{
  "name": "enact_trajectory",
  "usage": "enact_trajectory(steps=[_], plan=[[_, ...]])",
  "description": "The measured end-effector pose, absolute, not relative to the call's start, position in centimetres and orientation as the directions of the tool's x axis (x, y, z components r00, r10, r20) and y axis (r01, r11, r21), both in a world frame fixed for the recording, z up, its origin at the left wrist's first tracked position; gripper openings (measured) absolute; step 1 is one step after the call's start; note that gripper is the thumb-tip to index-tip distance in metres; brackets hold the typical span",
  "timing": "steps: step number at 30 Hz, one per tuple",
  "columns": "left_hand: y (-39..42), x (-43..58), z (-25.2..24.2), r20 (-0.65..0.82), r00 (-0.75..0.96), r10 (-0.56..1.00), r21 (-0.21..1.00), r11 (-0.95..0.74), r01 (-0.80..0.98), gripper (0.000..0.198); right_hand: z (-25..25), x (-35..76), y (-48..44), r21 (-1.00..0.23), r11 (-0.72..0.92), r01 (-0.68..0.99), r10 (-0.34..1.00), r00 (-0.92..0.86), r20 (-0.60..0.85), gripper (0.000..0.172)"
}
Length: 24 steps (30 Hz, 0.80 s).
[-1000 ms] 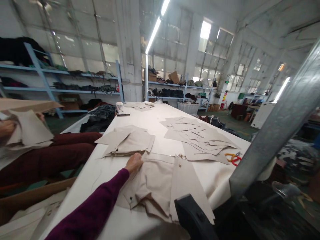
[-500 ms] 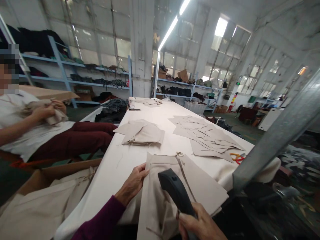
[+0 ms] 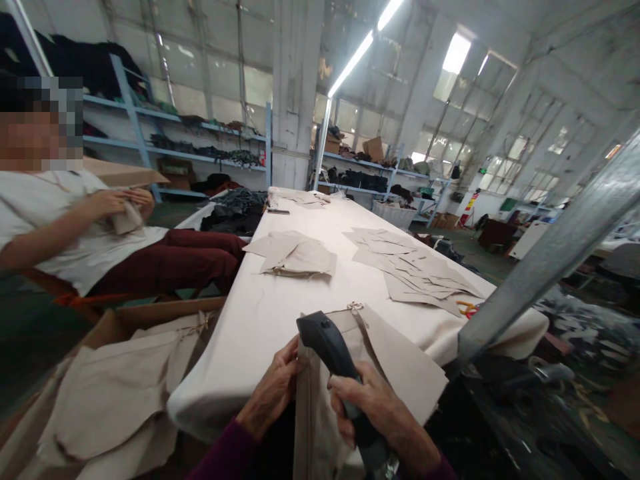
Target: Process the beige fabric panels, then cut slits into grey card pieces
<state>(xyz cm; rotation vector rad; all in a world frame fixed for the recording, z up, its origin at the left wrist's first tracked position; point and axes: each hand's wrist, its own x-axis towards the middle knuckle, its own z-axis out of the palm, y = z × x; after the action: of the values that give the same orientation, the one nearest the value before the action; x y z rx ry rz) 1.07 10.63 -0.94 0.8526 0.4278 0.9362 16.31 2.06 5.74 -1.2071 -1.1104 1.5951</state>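
My right hand (image 3: 373,400) is wrapped around a black electric clipper (image 3: 330,347), shaped like a hair clipper. Its head rests at the upper left edge of a beige fabric piece (image 3: 320,413) with stitched seams. Left of the clipper, my left hand (image 3: 275,387) pinches that same edge between thumb and fingers. The piece hangs over the near end of the table, partly hidden by my right hand. Under it on the right lie flat beige panels (image 3: 405,353). A small metal clasp (image 3: 355,306) shows at the top of the fabric.
Beige pieces (image 3: 300,257) and a spread of cut panels (image 3: 410,270) lie on the white-covered table (image 3: 320,230). Orange-handled scissors (image 3: 467,309) are beside a slanting metal post (image 3: 545,257). A carton (image 3: 113,317) of beige pieces stands at left, near a seated person (image 3: 95,233) handling fabric.
The clipper has moved left and up to the fabric's left edge. My left hand has shifted slightly lower along it. The view has swung a little left.
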Motion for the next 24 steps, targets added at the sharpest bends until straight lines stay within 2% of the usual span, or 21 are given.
enact_trajectory(steps=[4, 8, 13, 21, 24], plan=[[10.3, 0.4, -1.0, 0.066, 0.527, 0.847, 0.797, 0.273, -0.539, 0.049, 5.3, 16.3, 1.0, -0.948, -0.286, -0.142, 0.939, -0.237, -0.248, 0.028], [9.6, 0.2, -1.3, 0.092, 0.558, 0.824, 0.785, 0.285, -0.550, 0.049, 6.0, 16.0, 0.9, -0.955, -0.267, -0.130, 0.956, -0.162, -0.245, 0.030], [9.2, -0.5, -1.8, 0.061, 0.508, 0.859, 0.750, 0.296, -0.592, 0.055, 7.3, 16.7, 0.3, -0.955, -0.249, -0.163, 0.968, -0.073, -0.240, 0.034], [8.2, -0.8, -1.3, 0.033, 0.515, 0.857, 0.765, 0.310, -0.564, 0.055, 5.5, 15.7, -2.0, -0.932, -0.352, -0.089, 0.930, -0.144, -0.338, 0.040], [8.4, -1.1, -0.7, -0.010, 0.519, 0.854, 0.801, 0.318, -0.507, 0.052, 5.7, 15.5, -1.0, -0.954, -0.284, -0.096, 0.956, -0.097, -0.275, 0.035]])
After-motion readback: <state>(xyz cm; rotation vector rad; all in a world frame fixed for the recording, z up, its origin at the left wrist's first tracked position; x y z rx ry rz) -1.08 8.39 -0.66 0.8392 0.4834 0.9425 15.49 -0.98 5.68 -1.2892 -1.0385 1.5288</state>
